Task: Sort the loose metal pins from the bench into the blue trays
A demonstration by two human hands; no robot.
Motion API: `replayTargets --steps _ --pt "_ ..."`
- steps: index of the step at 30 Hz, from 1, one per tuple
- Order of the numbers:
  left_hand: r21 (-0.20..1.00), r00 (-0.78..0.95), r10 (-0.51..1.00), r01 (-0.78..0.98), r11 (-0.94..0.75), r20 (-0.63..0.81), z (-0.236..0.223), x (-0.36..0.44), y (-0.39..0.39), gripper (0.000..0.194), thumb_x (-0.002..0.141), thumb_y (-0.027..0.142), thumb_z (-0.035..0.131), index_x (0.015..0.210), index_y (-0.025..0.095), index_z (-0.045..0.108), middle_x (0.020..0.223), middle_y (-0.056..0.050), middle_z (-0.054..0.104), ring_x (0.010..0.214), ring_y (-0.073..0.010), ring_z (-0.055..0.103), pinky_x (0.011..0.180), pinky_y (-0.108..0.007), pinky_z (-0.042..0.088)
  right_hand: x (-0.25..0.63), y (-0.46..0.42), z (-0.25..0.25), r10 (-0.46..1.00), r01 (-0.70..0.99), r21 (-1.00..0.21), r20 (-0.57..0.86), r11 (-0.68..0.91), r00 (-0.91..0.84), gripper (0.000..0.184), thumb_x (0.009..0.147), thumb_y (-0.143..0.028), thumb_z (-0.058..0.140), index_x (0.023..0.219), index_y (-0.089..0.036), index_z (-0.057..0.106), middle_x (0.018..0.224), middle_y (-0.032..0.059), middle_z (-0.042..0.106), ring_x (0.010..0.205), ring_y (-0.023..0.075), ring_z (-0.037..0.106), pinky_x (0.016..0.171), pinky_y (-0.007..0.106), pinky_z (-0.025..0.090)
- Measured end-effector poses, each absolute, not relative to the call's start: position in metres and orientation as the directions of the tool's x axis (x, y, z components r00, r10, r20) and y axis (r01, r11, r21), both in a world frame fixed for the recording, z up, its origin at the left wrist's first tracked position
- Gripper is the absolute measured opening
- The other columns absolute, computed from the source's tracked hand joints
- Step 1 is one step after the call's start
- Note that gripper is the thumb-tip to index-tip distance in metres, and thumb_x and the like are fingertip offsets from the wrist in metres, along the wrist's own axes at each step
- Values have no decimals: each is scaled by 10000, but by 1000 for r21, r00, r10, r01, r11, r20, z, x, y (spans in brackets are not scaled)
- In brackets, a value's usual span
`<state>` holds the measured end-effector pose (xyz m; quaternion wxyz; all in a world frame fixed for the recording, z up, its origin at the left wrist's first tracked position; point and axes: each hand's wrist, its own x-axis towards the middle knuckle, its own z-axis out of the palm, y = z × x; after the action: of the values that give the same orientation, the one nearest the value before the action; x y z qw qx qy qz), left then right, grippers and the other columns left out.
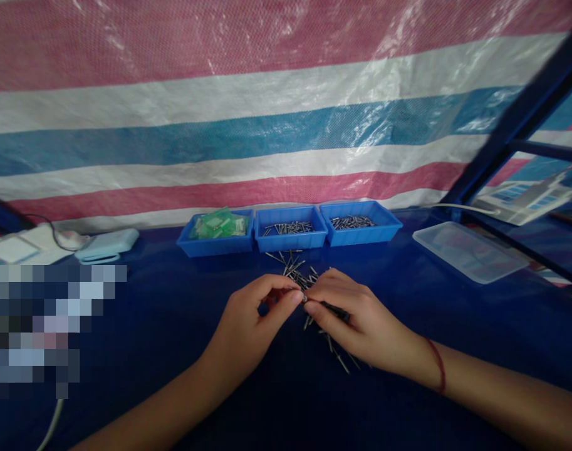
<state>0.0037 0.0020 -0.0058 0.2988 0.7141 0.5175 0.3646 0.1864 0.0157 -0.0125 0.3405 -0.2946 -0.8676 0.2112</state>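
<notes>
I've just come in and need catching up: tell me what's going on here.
A person's left hand and right hand meet at the fingers on a small metal piece, over a loose pile of thin metal pins on the blue table. Three blue bins stand behind: green packets in the left one, metal pins in the other two.

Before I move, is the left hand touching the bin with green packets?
Apart. The head view shows dark blue tabletop between the left hand and that blue bin.
</notes>
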Motion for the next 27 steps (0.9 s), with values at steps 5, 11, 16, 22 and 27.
replayTargets --steps 5,11,16,22,27 --pt "799 213 952 521 -301 220 -5 4 2 115 827 260 547 871 205 638 807 14 676 739 -142 620 668 -250 486 186 16 -13 664 379 -563 480 734 -573 149 885 -186 460 850 -185 605 745 23 638 719 143 578 718 317 435" --pt "776 239 940 533 -338 245 -3 3 2 123 840 248 533 886 211 641 813 19 664 734 -130 608 661 -237 475 186 16 -14 675 387 -567 491 728 -551 126 864 -179 491 877 -182 616 761 29 645 723 145 577 709 317 451" --pt "759 233 935 547 -353 267 -5 2 3 132 848 252 522 899 216 638 837 13 668 762 -140 613 683 -252 480 186 18 -15 697 383 -587 540 714 -472 120 835 -163 533 894 -197 632 764 25 652 745 153 584 697 313 470" --pt "756 220 937 554 -349 271 -7 1 5 125 855 249 521 914 212 624 836 10 657 750 -137 604 685 -256 470 188 18 -17 722 382 -613 588 692 -364 127 831 -169 556 913 -225 636 812 15 674 783 157 602 713 319 478" --pt "757 309 921 536 -375 238 -9 1 8 126 872 236 502 888 206 623 841 4 630 774 -136 589 696 -254 452 190 16 -14 674 364 -568 640 738 -369 103 832 -168 570 911 -215 618 818 8 669 782 149 592 737 318 453"
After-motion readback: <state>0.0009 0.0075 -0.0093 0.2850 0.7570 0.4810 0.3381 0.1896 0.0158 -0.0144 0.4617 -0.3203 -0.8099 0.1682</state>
